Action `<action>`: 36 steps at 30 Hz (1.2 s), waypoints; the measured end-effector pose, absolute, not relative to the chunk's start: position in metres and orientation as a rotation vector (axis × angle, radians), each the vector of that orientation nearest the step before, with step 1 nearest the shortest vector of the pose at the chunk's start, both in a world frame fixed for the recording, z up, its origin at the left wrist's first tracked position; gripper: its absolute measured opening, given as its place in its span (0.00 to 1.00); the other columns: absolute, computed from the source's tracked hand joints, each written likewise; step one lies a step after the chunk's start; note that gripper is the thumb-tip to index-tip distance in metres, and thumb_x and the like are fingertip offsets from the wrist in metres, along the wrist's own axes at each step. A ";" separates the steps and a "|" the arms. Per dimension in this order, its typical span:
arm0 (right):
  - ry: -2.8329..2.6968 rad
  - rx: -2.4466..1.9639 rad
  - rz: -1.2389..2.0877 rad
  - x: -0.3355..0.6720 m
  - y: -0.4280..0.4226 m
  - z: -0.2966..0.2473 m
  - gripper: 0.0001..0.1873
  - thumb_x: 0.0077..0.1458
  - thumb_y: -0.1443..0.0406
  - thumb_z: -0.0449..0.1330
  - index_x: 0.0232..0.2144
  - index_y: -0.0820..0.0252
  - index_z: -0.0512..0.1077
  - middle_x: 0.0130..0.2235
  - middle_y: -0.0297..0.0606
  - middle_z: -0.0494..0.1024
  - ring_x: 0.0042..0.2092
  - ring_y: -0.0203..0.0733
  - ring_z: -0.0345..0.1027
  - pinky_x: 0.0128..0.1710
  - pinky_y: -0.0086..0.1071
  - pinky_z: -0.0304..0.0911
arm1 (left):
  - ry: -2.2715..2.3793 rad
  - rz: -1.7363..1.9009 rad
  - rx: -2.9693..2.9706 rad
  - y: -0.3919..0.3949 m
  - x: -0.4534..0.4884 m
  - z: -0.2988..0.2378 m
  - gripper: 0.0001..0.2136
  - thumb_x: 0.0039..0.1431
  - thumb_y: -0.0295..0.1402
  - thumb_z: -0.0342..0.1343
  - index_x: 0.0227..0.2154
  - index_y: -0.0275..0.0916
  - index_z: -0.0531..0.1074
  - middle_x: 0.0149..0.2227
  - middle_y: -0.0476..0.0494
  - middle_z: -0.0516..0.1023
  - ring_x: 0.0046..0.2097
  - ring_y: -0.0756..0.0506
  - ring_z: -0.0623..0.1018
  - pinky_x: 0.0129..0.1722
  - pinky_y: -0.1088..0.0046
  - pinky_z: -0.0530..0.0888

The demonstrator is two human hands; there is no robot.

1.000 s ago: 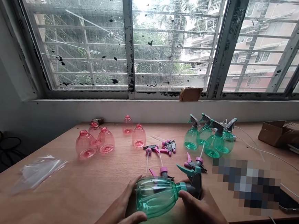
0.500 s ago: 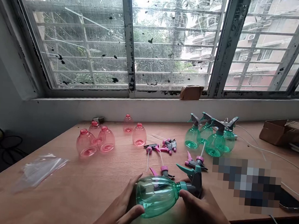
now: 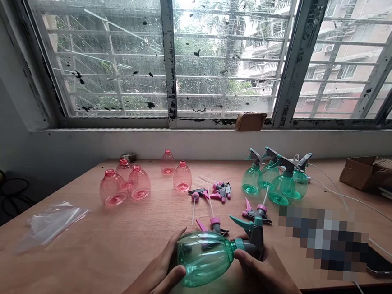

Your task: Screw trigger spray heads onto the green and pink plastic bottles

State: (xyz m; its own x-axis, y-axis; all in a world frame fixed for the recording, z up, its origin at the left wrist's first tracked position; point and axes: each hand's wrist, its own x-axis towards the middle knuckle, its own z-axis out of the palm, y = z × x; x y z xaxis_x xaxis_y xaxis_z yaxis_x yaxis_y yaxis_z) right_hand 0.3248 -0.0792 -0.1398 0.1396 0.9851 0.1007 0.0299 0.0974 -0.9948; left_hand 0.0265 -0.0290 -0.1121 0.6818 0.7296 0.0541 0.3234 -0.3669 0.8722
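Observation:
A green spray bottle (image 3: 204,256) lies on its side near the front edge of the wooden table (image 3: 113,244). My left hand (image 3: 158,275) wraps around its round body. The fingers of my right hand (image 3: 264,272) close on the bottle's neck, at the grey and teal trigger head (image 3: 252,235). Just behind the bottle lie loose pink trigger heads with dip tubes (image 3: 212,202).
Several empty pink bottles (image 3: 128,182) stand at the back left. Several assembled green spray bottles (image 3: 275,178) stand at the back right. A clear plastic bag (image 3: 50,224) lies left, a cardboard box (image 3: 367,172) and a phone (image 3: 380,263) right, with white cables (image 3: 348,199).
The bottle has turned slightly in my hands and my left thumb has slid a little along its body. Nothing else on the table has moved.

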 end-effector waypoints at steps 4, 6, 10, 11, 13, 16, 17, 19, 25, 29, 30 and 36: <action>-1.165 -1.231 0.990 0.325 -0.079 -0.140 0.24 0.51 0.48 0.72 0.37 0.62 0.80 0.22 0.32 0.74 0.25 0.43 0.68 0.25 0.33 0.63 | 0.887 0.495 1.989 -0.029 0.027 -0.113 0.43 0.66 0.46 0.62 0.75 0.51 0.43 0.78 0.45 0.50 0.77 0.33 0.51 0.75 0.52 0.51; -1.150 -1.234 0.996 0.325 -0.080 -0.139 0.25 0.50 0.47 0.72 0.37 0.63 0.80 0.21 0.31 0.73 0.24 0.43 0.67 0.25 0.33 0.62 | 0.933 0.468 2.019 -0.030 0.028 -0.115 0.51 0.58 0.36 0.70 0.75 0.52 0.42 0.78 0.45 0.50 0.76 0.32 0.52 0.75 0.53 0.53; -1.137 -1.242 1.021 0.324 -0.080 -0.140 0.26 0.49 0.48 0.73 0.40 0.63 0.80 0.20 0.30 0.72 0.24 0.41 0.65 0.25 0.32 0.61 | 0.903 0.483 2.050 -0.032 0.028 -0.115 0.54 0.55 0.40 0.73 0.76 0.49 0.42 0.77 0.42 0.52 0.76 0.29 0.53 0.74 0.51 0.54; -1.142 -1.243 1.019 0.324 -0.079 -0.140 0.26 0.50 0.48 0.72 0.40 0.63 0.80 0.20 0.30 0.72 0.24 0.41 0.65 0.25 0.32 0.61 | 0.882 0.506 2.038 -0.033 0.028 -0.113 0.51 0.58 0.45 0.70 0.76 0.49 0.43 0.77 0.42 0.52 0.76 0.29 0.53 0.74 0.51 0.54; -1.149 -1.243 1.011 0.324 -0.079 -0.141 0.25 0.50 0.48 0.72 0.39 0.63 0.80 0.21 0.30 0.73 0.24 0.42 0.66 0.25 0.33 0.61 | 0.859 0.549 2.001 -0.033 0.026 -0.111 0.42 0.67 0.53 0.58 0.76 0.48 0.45 0.77 0.44 0.52 0.76 0.30 0.53 0.75 0.52 0.53; -1.153 -1.238 0.997 0.325 -0.079 -0.142 0.24 0.50 0.49 0.73 0.39 0.62 0.80 0.21 0.30 0.73 0.24 0.43 0.67 0.25 0.33 0.63 | 0.881 0.553 1.948 -0.033 0.026 -0.108 0.35 0.72 0.53 0.49 0.75 0.49 0.47 0.77 0.47 0.51 0.77 0.32 0.50 0.75 0.52 0.51; -1.156 -1.235 0.990 0.325 -0.078 -0.142 0.23 0.50 0.49 0.72 0.39 0.62 0.81 0.21 0.31 0.74 0.24 0.43 0.68 0.25 0.33 0.64 | 0.894 0.542 1.937 -0.033 0.026 -0.108 0.36 0.72 0.52 0.52 0.75 0.49 0.46 0.77 0.47 0.51 0.77 0.33 0.50 0.75 0.52 0.51; -1.158 -1.236 0.981 0.325 -0.078 -0.142 0.23 0.51 0.49 0.72 0.39 0.62 0.81 0.21 0.31 0.74 0.24 0.44 0.68 0.25 0.33 0.65 | 0.922 0.514 1.939 -0.032 0.028 -0.109 0.42 0.66 0.45 0.62 0.75 0.49 0.45 0.78 0.46 0.50 0.77 0.33 0.50 0.75 0.52 0.50; -1.158 -1.237 0.972 0.325 -0.079 -0.141 0.23 0.51 0.49 0.72 0.38 0.62 0.81 0.21 0.31 0.75 0.24 0.44 0.69 0.25 0.34 0.66 | 0.942 0.482 2.033 -0.031 0.030 -0.116 0.55 0.54 0.34 0.73 0.76 0.51 0.41 0.77 0.44 0.51 0.76 0.31 0.54 0.75 0.53 0.53; -1.167 -1.239 0.961 0.325 -0.079 -0.141 0.24 0.51 0.47 0.72 0.39 0.61 0.81 0.20 0.31 0.74 0.24 0.44 0.68 0.24 0.34 0.65 | 0.835 0.557 2.018 -0.032 0.028 -0.112 0.45 0.64 0.54 0.62 0.76 0.49 0.45 0.78 0.46 0.51 0.77 0.32 0.51 0.76 0.54 0.50; -1.164 -1.242 0.959 0.325 -0.079 -0.141 0.24 0.51 0.47 0.72 0.38 0.61 0.81 0.21 0.31 0.74 0.24 0.45 0.69 0.25 0.35 0.65 | 0.819 0.568 2.002 -0.033 0.028 -0.110 0.41 0.68 0.57 0.55 0.76 0.49 0.46 0.78 0.47 0.50 0.77 0.32 0.51 0.76 0.54 0.50; -1.145 -1.215 0.978 0.325 -0.079 -0.141 0.25 0.51 0.47 0.72 0.40 0.61 0.80 0.21 0.31 0.73 0.24 0.44 0.68 0.24 0.35 0.64 | 0.913 0.521 1.947 -0.037 0.031 -0.102 0.41 0.66 0.44 0.63 0.75 0.51 0.47 0.77 0.49 0.52 0.77 0.33 0.51 0.76 0.53 0.50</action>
State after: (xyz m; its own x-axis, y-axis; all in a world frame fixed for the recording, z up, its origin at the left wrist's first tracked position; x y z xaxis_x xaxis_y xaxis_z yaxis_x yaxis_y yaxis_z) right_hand 0.3250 -0.0788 -0.1409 0.1787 0.9763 0.1223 0.0314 0.1186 -0.9925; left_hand 0.0314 -0.0368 -0.1019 0.6394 0.7689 0.0007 0.3920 -0.3268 0.8600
